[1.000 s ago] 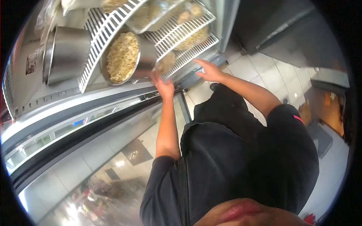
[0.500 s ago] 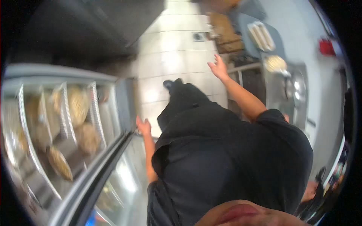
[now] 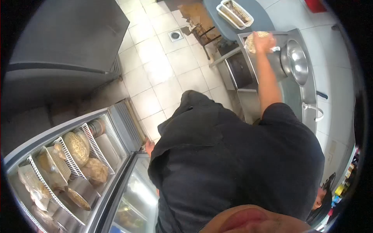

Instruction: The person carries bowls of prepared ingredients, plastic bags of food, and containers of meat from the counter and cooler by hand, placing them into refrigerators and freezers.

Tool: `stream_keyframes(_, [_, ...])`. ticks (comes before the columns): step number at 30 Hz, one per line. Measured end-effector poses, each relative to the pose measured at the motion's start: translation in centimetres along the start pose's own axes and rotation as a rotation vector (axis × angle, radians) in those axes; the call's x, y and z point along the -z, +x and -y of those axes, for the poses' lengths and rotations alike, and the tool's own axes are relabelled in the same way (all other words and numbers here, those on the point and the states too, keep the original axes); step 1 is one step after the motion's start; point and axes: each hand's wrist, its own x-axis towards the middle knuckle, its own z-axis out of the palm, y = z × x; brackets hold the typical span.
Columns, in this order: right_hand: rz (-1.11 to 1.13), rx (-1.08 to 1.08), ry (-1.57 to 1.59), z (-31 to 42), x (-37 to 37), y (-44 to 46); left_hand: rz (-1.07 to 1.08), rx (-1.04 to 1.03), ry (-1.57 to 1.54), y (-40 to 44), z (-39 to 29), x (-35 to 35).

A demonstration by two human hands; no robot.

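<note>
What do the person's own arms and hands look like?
The right hand looks ungloved. The right sleeve is black and short, leaving the right forearm bare, with no watch or cable visible. The left hand shows only partly, no glove visible; the left sleeve can't be made out against the black clothing.

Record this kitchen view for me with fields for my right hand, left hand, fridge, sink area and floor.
Right hand: the right hand is on a bag of pale food; grip unclear
Left hand: the left hand is low beside the open fridge, partly hidden
Fridge: white wire shelves holding bagged food and a metal pot
Sink area: metal bowl, faucet; white basket on a grey tabletop nearby
Floor: pale tiles with a drain
</note>
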Motion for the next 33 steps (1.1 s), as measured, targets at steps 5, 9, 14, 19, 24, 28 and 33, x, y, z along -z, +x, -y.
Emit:
stream_keyframes(5, [0.790, -0.468, 1.027, -15.6, -6.9, 6.6, -0.004, 0.077, 0.123, -4.9, -3.0, -5.3])
stream_keyframes(9, [0.478, -0.477, 1.122, -14.6, -4.6, 7.7, -0.077, 0.057, -0.070, -4.3, -9.2, -6.7])
stream_keyframes(14, [0.327, -0.553, 1.086, -15.4, -3.1, 10.2, -0.084, 0.033, -0.055, -4.9, -15.4, -5.8])
stream_keyframes(19, [0.682, -0.168, 1.240, -5.6, 4.9, 4.8, -0.138, 0.073, -0.088, -5.1, -13.9, -4.6])
stream_keyframes(24, [1.108, 0.239, 1.182, 7.3, 6.7, -6.7, -0.199, 0.108, -0.095, -5.3, -9.3, -3.1])
stream_keyframes(28, [1.782, 0.203, 1.166, 13.2, 4.8, -20.4, -0.303, 0.155, -0.194, -9.7, -5.8, -3.2])
stream_keyframes(33, [2.586, 0.099, 0.960, 22.2, 9.5, -40.5, -0.431, 0.310, -0.409, -12.2, -4.1, -5.6])
